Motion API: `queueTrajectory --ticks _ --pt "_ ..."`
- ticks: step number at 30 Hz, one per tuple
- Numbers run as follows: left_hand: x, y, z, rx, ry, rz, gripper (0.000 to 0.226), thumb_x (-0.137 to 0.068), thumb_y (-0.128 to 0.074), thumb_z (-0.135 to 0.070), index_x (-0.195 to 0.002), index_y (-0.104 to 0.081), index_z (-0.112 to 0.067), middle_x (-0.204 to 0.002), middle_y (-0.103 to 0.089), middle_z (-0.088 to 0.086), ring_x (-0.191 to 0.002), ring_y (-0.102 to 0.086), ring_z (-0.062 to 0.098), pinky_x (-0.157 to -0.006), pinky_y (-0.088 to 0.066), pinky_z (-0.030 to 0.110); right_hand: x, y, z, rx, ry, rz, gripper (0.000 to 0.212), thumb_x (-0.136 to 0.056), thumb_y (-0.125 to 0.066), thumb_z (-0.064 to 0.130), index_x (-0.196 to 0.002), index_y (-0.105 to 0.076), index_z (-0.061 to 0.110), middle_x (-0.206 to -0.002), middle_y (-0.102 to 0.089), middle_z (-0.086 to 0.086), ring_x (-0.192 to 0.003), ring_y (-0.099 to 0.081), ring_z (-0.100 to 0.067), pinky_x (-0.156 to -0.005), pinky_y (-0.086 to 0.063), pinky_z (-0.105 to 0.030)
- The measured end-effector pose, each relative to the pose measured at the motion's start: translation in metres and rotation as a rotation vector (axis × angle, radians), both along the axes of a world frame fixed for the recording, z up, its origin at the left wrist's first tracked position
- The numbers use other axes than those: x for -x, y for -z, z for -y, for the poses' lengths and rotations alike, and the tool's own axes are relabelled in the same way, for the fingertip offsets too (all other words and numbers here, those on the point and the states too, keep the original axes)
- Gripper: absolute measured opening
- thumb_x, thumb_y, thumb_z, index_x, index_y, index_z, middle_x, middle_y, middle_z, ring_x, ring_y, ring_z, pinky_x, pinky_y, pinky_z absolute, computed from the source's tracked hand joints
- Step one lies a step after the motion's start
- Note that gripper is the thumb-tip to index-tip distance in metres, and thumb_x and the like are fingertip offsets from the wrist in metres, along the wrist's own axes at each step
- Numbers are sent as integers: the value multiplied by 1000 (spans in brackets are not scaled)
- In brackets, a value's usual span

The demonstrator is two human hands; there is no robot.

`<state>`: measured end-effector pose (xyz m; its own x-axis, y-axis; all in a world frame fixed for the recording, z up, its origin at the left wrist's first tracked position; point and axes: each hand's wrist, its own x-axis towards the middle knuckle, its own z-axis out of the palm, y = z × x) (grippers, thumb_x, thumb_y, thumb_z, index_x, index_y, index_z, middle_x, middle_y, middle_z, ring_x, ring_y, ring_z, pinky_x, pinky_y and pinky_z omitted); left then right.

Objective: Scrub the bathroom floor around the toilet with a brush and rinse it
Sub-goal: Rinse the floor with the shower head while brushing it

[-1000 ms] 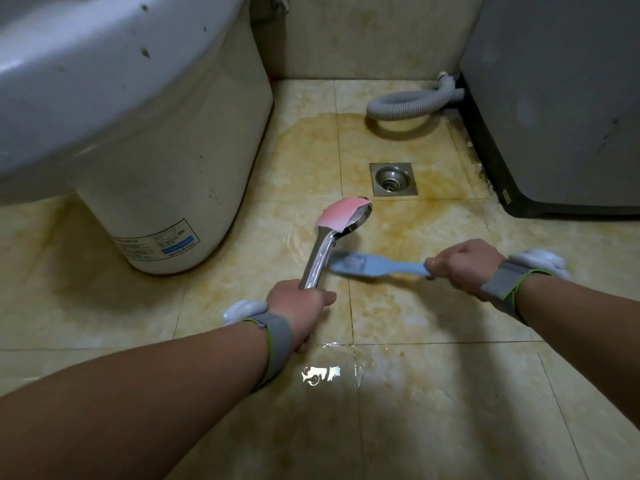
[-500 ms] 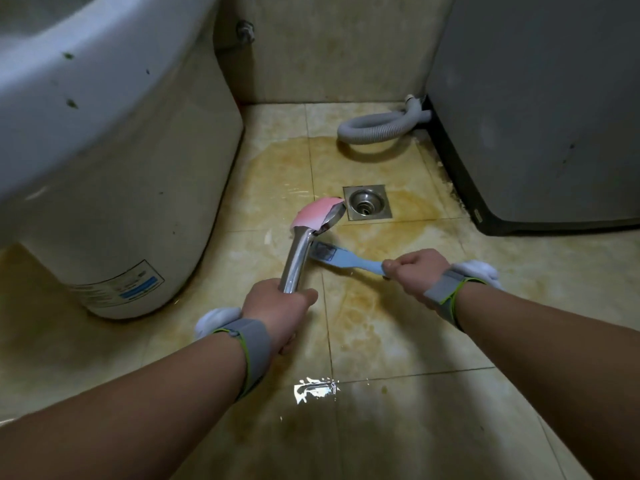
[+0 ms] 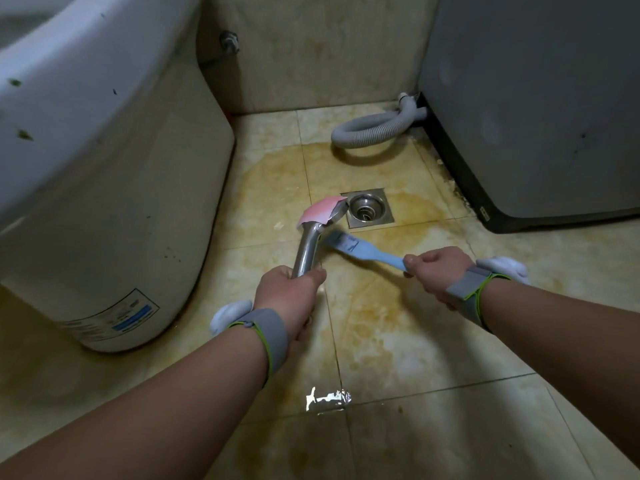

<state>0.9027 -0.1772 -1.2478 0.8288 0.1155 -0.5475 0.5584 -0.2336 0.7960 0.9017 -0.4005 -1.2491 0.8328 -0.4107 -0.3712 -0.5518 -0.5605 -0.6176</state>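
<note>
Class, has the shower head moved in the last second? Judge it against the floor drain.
Yes. The shower head has moved away from the person, toward the floor drain, now appearing beside its frame.

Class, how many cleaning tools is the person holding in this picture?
2. The chrome shower head is in the left hand; the blue brush is in the right hand. None seem hidden.
</note>
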Motion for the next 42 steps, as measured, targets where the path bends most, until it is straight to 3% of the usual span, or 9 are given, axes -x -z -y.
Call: queueTrajectory --ticks 8,11,14,18,23,27,33,38,42 --pt "13 21 17 -17 56 73 36 -75 -66 -49 -70 -49 -18 -57 -50 8 -47 -46 24 -46 -36 27 -5 -10 6 -180 -21 -31 29 -89 -57 39 -79 -72 17 -53 -46 -4 -38 -36 -19 -38 -30 -18" --pt "13 26 19 -32 59 88 38 -74 -66 -51 -68 -48 -18 -58 -51 7 -51 -47 25 -46 -36 26 -4 -5 3 -15 -80 -56 34 -90 -57 35 -80 -73 8 -51 -46 -5 -40 -40 -19 -32 -30 -13" --pt "14 28 17 -41 55 112 38 -77 -67 -49 -67 -47 -18 -59 -50 7 -51 -46 25 -46 -35 25 -9 6 4 67 -25 53 41 -92 -54 28 -82 -70 -8 -55 -47 -11 -55 -48 -25 -53 -40 -22" --pt "12 26 16 -10 31 122 37 -81 -68 -45 -67 -46 -18 -59 -49 8 -49 -44 24 -44 -34 23 -11 0 2 -7 -37 104 37 -90 -55 35 -81 -73 4 -53 -45 -6 -41 -39 -20 -30 -28 -15" --pt "15 23 19 28 29 91 35 -83 -66 -43 -70 -46 -18 -59 -46 8 -46 -41 23 -40 -32 20 -3 -6 9 -32 -127 -62 32 -89 -58 37 -81 -75 12 -51 -45 -5 -36 -36 -17 -32 -28 -13" --pt "23 24 24 7 57 95 35 -80 -67 -46 -70 -48 -18 -58 -49 7 -49 -43 24 -44 -33 22 -1 1 11 24 26 71 37 -90 -54 35 -83 -73 4 -53 -45 -7 -41 -37 -20 -42 -31 -21" --pt "35 23 26 23 52 78 35 -77 -67 -46 -66 -50 -18 -51 -47 3 -44 -42 22 -45 -31 21 20 -20 35 -412 -95 -312 29 -89 -58 34 -81 -72 10 -49 -34 -4 -39 -23 -14 -45 -19 -19" --pt "38 23 27 -5 60 72 39 -68 -68 -50 -62 -46 -18 -52 -46 3 -48 -42 24 -47 -30 24 42 -19 68 -186 -161 -608 40 -83 -66 34 -57 -55 6 -45 -33 -6 -37 -25 -14 -46 -20 -20" --pt "41 21 29 6 43 53 36 -80 -69 -41 -65 -45 -17 -54 -45 6 -43 -40 22 -42 -32 20 40 -14 75 -80 11 -297 33 -83 -67 36 -77 -72 4 -52 -45 -7 -39 -33 -17 -41 -26 -18"
